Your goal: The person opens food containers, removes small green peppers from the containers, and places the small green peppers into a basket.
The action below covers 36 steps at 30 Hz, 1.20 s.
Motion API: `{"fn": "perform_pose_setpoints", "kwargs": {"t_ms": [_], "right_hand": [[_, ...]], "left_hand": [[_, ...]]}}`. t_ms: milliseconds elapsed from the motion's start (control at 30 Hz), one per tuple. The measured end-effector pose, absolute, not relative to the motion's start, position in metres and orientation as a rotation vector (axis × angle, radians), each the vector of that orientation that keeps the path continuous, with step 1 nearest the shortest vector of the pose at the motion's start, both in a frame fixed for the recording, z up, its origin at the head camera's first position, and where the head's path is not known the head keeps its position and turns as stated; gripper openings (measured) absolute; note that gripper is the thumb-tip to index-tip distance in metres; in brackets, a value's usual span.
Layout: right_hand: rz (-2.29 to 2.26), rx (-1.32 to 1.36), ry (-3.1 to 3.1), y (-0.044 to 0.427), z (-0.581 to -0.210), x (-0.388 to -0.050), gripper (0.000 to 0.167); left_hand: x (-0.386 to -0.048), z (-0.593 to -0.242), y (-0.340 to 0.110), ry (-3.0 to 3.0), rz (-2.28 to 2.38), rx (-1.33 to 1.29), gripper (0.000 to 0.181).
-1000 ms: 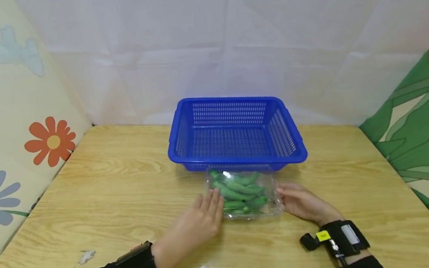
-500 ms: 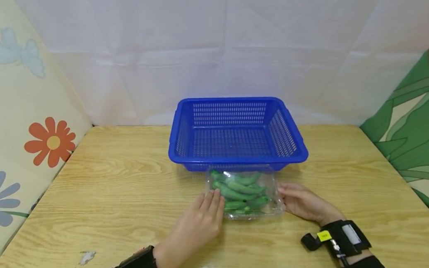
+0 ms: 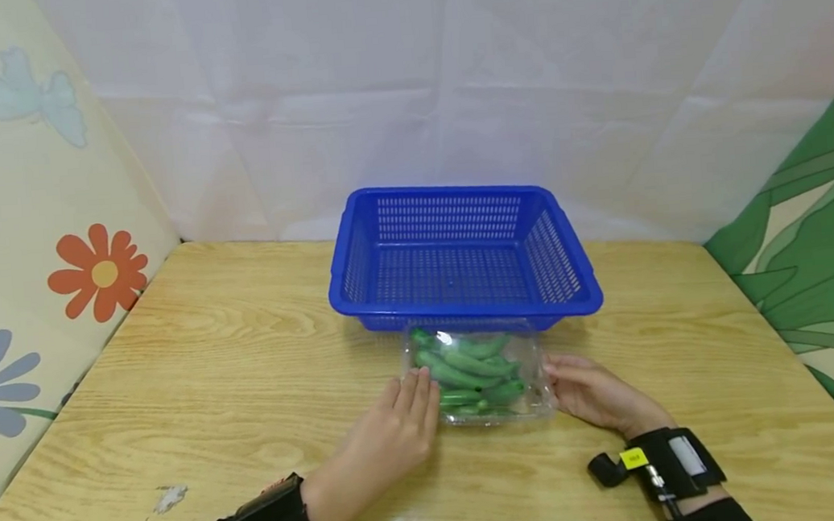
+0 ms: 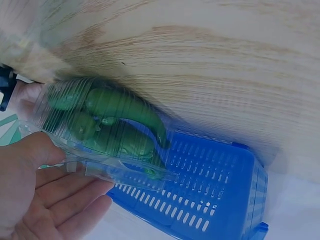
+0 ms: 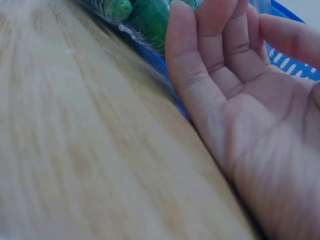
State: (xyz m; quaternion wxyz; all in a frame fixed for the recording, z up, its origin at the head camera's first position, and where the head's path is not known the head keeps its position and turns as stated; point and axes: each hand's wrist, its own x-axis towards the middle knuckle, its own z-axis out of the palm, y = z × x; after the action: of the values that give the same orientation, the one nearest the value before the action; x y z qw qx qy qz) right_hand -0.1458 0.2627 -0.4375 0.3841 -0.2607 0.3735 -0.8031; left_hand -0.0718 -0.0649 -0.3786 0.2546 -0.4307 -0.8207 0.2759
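A clear plastic box (image 3: 537, 397) lies in front of the blue basket in the head view, its lid over several curved, tapered green peppers (image 3: 471, 363). My left hand (image 3: 393, 432) holds the box's near left side, fingers on the lid and thumb at the edge; the left wrist view shows this hand (image 4: 60, 195) against the box (image 4: 75, 155). At the opposite side, my right hand (image 3: 600, 393) grips the box's right edge between thumb and curved fingers. The right wrist view shows its palm (image 5: 265, 115), but the exact contact is partly hidden.
The blue perforated basket (image 3: 467, 312) stands on the wooden table (image 3: 249, 345) right behind the box. White cloth (image 3: 405, 84) hangs at the back, with printed panels (image 3: 98, 271) at the sides. A worn patch (image 3: 170, 498) marks the table's front left.
Across the head frames both hands stay on the box in the same places. The view shifts very slightly; the box and basket keep their positions.
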Motion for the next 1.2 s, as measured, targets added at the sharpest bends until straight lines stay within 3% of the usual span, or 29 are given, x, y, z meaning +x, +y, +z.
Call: {"fn": "perform_pose_setpoints", "kwargs": {"t_ms": [1200], "right_hand": [[-2.054,-0.652,0.967,0.2630,-0.4365,-0.1449,0.043]], "left_hand": [[-0.0701,-0.3799,-0.0641,-2.258,0.613,-1.106,0.036]]}}
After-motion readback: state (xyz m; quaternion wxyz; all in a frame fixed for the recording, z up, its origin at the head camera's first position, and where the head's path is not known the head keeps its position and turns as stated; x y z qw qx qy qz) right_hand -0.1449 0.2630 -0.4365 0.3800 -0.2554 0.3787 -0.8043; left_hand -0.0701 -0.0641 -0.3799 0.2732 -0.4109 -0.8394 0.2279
